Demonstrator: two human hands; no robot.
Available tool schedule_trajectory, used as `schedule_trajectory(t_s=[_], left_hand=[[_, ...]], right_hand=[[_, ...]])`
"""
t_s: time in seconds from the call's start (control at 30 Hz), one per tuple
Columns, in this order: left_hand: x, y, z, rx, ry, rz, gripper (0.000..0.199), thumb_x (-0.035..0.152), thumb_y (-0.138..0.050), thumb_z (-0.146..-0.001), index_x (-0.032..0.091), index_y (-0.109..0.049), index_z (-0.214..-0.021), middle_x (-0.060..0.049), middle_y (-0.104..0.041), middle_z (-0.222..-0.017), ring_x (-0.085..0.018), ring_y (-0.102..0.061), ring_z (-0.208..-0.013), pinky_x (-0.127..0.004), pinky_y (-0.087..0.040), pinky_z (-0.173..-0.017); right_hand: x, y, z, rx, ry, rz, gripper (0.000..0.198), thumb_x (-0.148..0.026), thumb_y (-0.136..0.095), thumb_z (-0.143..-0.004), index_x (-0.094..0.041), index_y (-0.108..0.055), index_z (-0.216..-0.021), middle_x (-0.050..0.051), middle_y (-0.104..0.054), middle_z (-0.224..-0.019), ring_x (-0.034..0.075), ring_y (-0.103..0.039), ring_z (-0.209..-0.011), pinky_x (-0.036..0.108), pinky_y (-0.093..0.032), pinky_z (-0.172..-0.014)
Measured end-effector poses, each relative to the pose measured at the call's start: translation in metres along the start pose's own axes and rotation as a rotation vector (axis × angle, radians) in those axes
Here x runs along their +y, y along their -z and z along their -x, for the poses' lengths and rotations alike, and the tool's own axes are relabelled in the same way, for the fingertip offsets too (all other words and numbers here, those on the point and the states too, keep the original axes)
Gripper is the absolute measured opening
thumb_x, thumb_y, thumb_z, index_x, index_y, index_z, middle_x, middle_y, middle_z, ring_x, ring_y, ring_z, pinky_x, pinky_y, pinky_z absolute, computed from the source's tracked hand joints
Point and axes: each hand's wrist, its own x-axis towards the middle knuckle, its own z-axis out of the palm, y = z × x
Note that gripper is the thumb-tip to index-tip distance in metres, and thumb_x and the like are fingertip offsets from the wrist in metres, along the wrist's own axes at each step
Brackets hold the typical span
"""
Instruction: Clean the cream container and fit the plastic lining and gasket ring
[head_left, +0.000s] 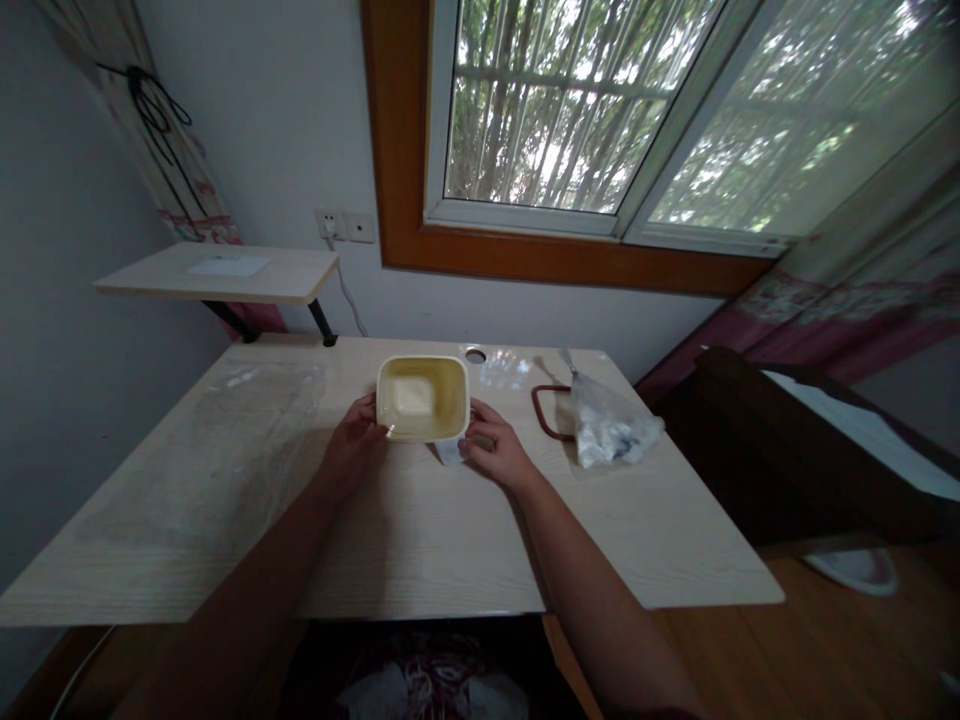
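Observation:
A pale yellow, rounded rectangular plastic container (424,398) is at the middle of the table, its open top facing me and nothing visible inside. My left hand (358,438) grips its left side, with the thumb near the lower left corner. On the opposite side, my right hand (491,445) is closed at the container's right edge, some of its fingers hidden behind. A small white piece like paper or a label (450,452) shows just below the container, touching or close to my right thumb; how it is attached I cannot tell.
Right of the hands lie a clear plastic bag (611,425) with small contents and a reddish-brown handle-like frame (537,408) partly beneath it. A flat transparent sheet (217,460) covers the table's left part. A raised shelf (157,270) stands at the back left; a cable hole (475,356) sits behind.

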Motion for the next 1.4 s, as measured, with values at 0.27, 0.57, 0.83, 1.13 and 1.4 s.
schedule_trajectory(t_s=[0.27,0.57,0.83,1.13,1.4], left_hand=[[-0.001,-0.006,0.002,-0.024,-0.005,-0.003,0.024,0.038,-0.082,-0.077,0.023,-0.064,-0.082,-0.006,-0.056,-0.142,-0.03,-0.05,-0.134,-0.052,-0.04,-0.111],[-0.001,-0.005,0.001,0.065,-0.001,-0.255,0.022,0.04,-0.077,-0.079,0.022,-0.066,-0.076,-0.004,-0.062,-0.101,-0.022,-0.06,-0.101,-0.039,-0.046,-0.1],[0.002,-0.008,-0.001,0.088,0.065,-0.271,0.025,0.043,-0.077,-0.077,0.022,-0.064,-0.075,-0.002,-0.061,-0.086,-0.019,-0.057,-0.084,-0.033,-0.049,-0.08],[-0.004,-0.009,-0.006,0.131,0.013,-0.427,0.019,0.038,-0.077,-0.076,0.023,-0.067,-0.072,-0.002,-0.062,-0.084,-0.02,-0.056,-0.08,-0.034,-0.046,-0.078],[-0.004,-0.018,-0.003,0.097,0.097,-0.389,0.023,0.042,-0.08,-0.075,0.022,-0.068,-0.075,-0.002,-0.065,-0.082,-0.019,-0.061,-0.075,-0.033,-0.049,-0.073]], right_hand=[[0.011,-0.002,0.001,0.04,0.02,0.082,0.023,-0.024,-0.067,-0.083,-0.025,-0.079,-0.103,0.01,-0.055,-0.147,0.029,-0.052,-0.135,0.046,-0.042,-0.113],[0.007,-0.007,-0.003,0.047,0.013,0.12,0.027,-0.025,-0.064,-0.088,-0.029,-0.076,-0.111,0.006,-0.055,-0.147,0.026,-0.053,-0.134,0.042,-0.043,-0.113],[0.008,0.001,-0.003,0.28,-0.075,0.276,0.01,-0.027,-0.065,-0.087,-0.024,-0.074,-0.089,0.01,-0.062,-0.117,0.024,-0.063,-0.102,0.041,-0.055,-0.089],[-0.01,0.013,0.002,0.68,-0.034,0.438,0.016,-0.036,-0.061,-0.094,-0.025,-0.074,-0.098,0.009,-0.066,-0.097,0.021,-0.061,-0.077,0.037,-0.054,-0.069],[-0.016,-0.016,0.0,0.179,0.044,0.453,0.025,-0.038,-0.059,-0.097,-0.034,-0.075,-0.116,0.004,-0.072,-0.125,0.025,-0.07,-0.108,0.04,-0.056,-0.097]])
